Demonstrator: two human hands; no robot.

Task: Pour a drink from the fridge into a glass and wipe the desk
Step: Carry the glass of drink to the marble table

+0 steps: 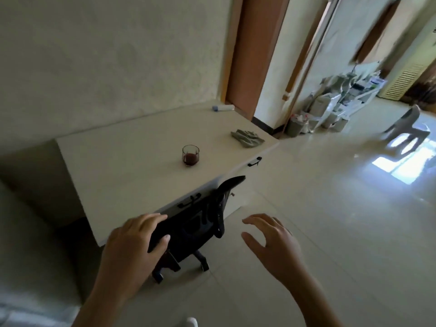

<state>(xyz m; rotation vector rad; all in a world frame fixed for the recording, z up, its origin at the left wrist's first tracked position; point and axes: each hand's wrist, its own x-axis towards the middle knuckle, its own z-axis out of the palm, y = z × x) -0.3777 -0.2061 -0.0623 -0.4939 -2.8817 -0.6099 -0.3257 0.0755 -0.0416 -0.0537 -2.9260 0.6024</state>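
A short clear glass (190, 155) holding dark red drink stands on the white desk (122, 166). A crumpled grey-green cloth (247, 138) lies near the desk's right edge. My left hand (134, 241) grips the top of a black office chair (195, 223) tucked against the desk's front. To the right of the chair, my right hand (271, 241) hovers in the air with fingers spread, holding nothing.
A white and blue bottle (223, 107) lies at the desk's far corner by a brown door frame (254, 55). Bins and cluttered shelves (335, 102) line the right wall. A grey plastic chair (408, 131) stands on the tiled floor.
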